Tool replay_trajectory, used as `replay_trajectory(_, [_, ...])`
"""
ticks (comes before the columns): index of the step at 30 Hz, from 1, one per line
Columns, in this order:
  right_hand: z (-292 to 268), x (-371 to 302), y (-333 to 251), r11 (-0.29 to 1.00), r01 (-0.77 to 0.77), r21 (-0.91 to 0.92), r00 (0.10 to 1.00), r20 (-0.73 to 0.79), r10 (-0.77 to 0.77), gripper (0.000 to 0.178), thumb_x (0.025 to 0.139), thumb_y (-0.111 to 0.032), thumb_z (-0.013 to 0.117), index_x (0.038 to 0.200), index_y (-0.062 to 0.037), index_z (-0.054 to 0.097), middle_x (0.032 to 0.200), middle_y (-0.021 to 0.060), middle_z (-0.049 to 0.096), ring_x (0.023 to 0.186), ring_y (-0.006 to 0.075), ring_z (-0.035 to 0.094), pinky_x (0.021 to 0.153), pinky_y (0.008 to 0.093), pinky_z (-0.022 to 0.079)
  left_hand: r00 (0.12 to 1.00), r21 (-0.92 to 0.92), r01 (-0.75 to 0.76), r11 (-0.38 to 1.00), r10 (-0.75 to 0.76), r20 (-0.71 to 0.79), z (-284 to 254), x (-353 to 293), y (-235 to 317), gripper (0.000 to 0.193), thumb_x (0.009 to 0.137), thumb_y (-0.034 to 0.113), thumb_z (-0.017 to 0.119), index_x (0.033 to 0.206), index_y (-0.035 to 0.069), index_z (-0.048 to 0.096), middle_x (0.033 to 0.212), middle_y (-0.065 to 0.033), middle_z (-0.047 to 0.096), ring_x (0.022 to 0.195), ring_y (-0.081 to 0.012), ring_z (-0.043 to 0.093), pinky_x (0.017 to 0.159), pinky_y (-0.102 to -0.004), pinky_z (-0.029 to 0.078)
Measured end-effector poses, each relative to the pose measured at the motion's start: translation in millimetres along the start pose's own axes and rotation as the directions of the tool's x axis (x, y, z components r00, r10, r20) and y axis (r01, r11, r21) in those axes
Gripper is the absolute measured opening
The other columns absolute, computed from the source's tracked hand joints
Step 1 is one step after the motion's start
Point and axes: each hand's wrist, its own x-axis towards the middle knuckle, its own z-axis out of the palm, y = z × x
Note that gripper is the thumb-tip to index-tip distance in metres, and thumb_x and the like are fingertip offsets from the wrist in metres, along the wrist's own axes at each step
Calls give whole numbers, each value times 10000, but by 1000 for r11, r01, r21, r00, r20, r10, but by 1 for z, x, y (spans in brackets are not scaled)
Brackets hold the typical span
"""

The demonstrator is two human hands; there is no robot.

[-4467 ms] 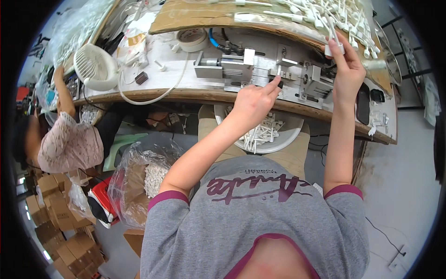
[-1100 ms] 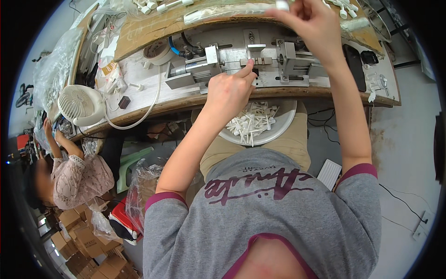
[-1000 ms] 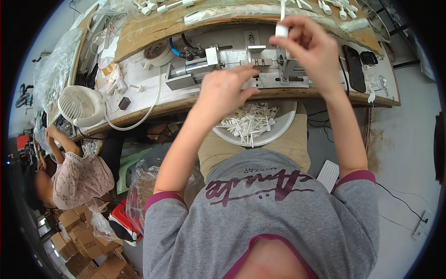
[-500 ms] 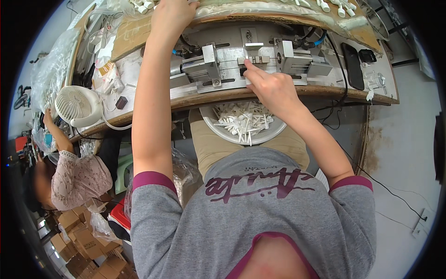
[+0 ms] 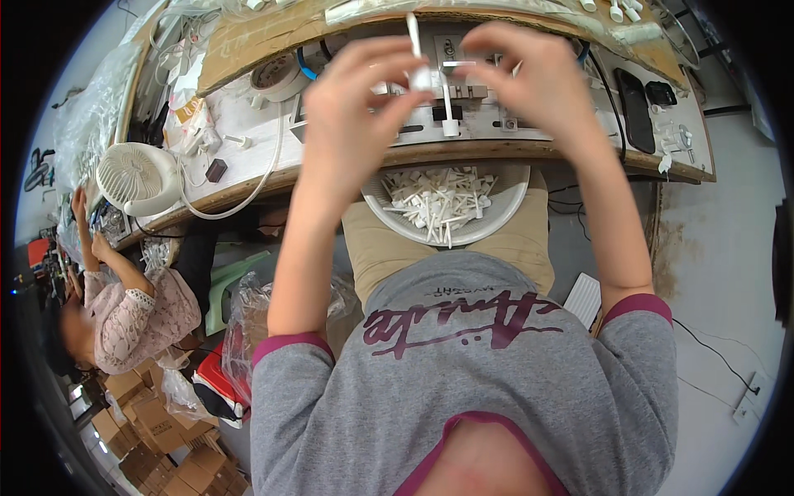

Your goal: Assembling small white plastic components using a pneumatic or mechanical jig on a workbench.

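My left hand [image 5: 360, 103], slightly blurred, is raised over the left side of the metal clamping fixture [image 5: 510, 124]. It pinches a white plastic stick piece [image 5: 414, 37] that points up and away from me. My right hand [image 5: 542, 78] hovers over the fixture's right side, thumb and forefinger apart, with nothing seen between them. Between the hands, another white stick piece [image 5: 448, 107] with a wider near end sits in front of the small grooved metal block [image 5: 473, 93]; whether it rests or falls I cannot tell. My hands hide much of the fixture.
On my lap is a white basin [image 5: 517, 194] of similar white pieces. A white fan [image 5: 136, 183] stands left on the bench, and a black phone [image 5: 634, 112] lies right. Cardboard [image 5: 248, 62] runs along the back. Another person [image 5: 145, 318] sits at the left.
My left hand has come back from the far cardboard with a white piece. My right hand has lifted off the grooved block and opened. A white stick piece now shows in front of that block.
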Motion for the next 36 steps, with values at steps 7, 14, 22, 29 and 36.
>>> replay_trajectory(7, [-25, 86, 41, 891, -110, -441, 941, -334, -49, 290, 768, -223, 748, 975, -26, 696, 888, 165, 700, 870, 295, 678, 751, 393, 530, 981, 404, -148, 903, 81, 179, 50, -55, -17, 247, 734, 140, 759, 969, 77, 717, 1176, -47, 685, 752, -210, 698, 671, -311, 545])
replay_trajectory(14, [-22, 97, 30, 960, -264, -94, 964, -4, 265, 259, 751, -204, 718, 915, -3, 723, 895, 169, 704, 848, 282, 680, 750, 377, 531, 963, 516, -165, 840, 25, 267, 56, -42, -22, 252, 713, 168, 769, 957, 118, 729, 1187, -8, 684, 614, -243, 655, 602, -325, 532])
replay_trajectory(22, [-28, 52, 34, 989, 21, 145, 996, -90, -8, 300, 752, -250, 826, 943, -59, 696, 788, -5, 661, 633, 52, 562, 547, 204, 417, 953, 444, -160, 882, 21, 302, 51, -34, -23, 281, 730, 233, 780, 985, 124, 734, 1140, -48, 698, 608, -225, 666, 595, -317, 534])
replay_trajectory(29, [10, -48, -3, 984, 67, 167, 988, -151, -42, 229, 782, -89, 752, 984, -44, 654, 982, 70, 631, 761, 208, 651, 661, 303, 546, 999, 209, 25, 978, -14, -50, 14, 56, -28, 202, 828, 176, 748, 1022, 118, 741, 921, -56, 732, 694, -154, 673, 620, -255, 513])
replay_trajectory(36, [42, -72, -12, 972, 197, -126, 976, -63, -206, 224, 760, -65, 710, 962, -16, 626, 1238, 142, 631, 817, 234, 690, 671, 314, 566, 969, 458, -242, 856, 187, 162, 6, 147, -88, 243, 871, 93, 600, 1094, 16, 656, 1096, -196, 632, 1039, -390, 592, 938, -424, 468])
